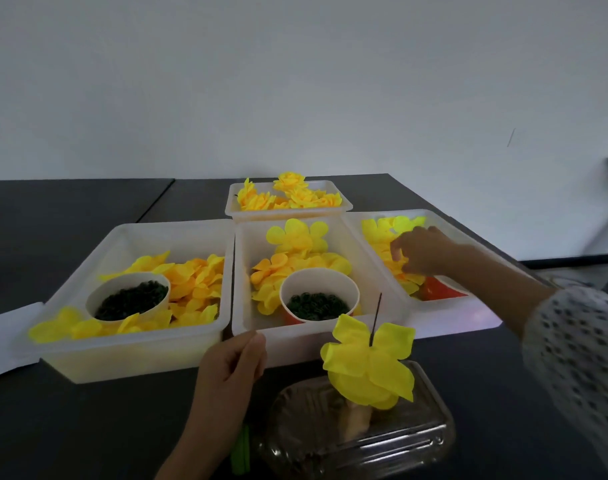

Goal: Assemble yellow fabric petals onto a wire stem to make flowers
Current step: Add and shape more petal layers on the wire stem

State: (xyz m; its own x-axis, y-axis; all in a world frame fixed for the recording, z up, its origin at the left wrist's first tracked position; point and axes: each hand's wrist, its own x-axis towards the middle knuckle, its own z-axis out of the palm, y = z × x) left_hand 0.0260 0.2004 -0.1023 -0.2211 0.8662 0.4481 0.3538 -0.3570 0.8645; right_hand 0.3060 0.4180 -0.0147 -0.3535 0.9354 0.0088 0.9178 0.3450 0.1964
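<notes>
Presently: right hand (424,251) fingers curled, picking petals (382,233) from tray (482,317); left hand (230,365) loosely curled, contents indiscernible; stem (377,315) upright for threading.

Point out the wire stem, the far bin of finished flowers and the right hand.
wire stem (376,318), head view, bare upper part
far bin (288,213), head view, front rim
right hand (422,250), head view, back of hand
</notes>
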